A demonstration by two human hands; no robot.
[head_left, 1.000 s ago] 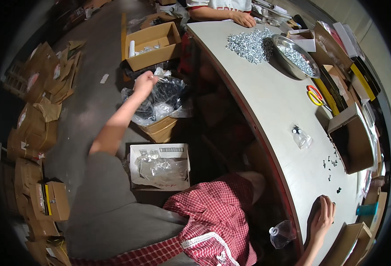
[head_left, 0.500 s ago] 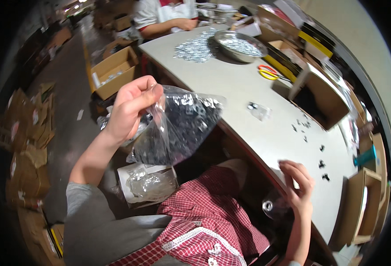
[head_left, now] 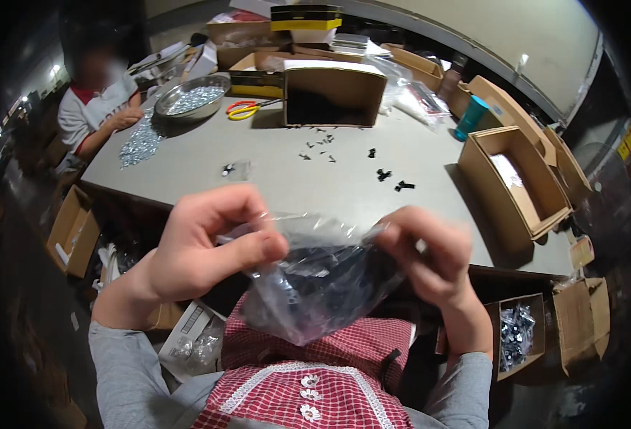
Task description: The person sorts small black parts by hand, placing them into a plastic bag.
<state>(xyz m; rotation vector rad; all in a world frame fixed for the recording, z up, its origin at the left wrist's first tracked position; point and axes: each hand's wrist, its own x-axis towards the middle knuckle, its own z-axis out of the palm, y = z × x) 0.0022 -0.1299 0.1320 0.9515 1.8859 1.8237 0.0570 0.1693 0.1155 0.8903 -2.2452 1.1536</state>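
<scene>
A clear plastic bag (head_left: 315,289) full of small dark parts hangs between my two hands, above my lap and close to the table's near edge. My left hand (head_left: 212,239) pinches its upper left corner between thumb and fingers. At the upper right corner, my right hand (head_left: 430,250) grips the plastic, its fingers slightly blurred. The top edge of the bag stretches between them; whether its mouth is open I cannot tell. Past the bag, several small black parts (head_left: 384,174) lie on the white table (head_left: 258,146), along with a small clear bag (head_left: 238,169).
A tipped cardboard box (head_left: 335,66) stands at the back, beside scissors (head_left: 247,109) and a metal bowl (head_left: 194,96) of shiny pieces. At right are a teal bottle (head_left: 471,118) and a cardboard box (head_left: 519,182). A co-worker (head_left: 101,107) sits at far left.
My view has turned right. The bag has come to the middle, in front of me, and my right hand, empty before, now grips its other corner.
</scene>
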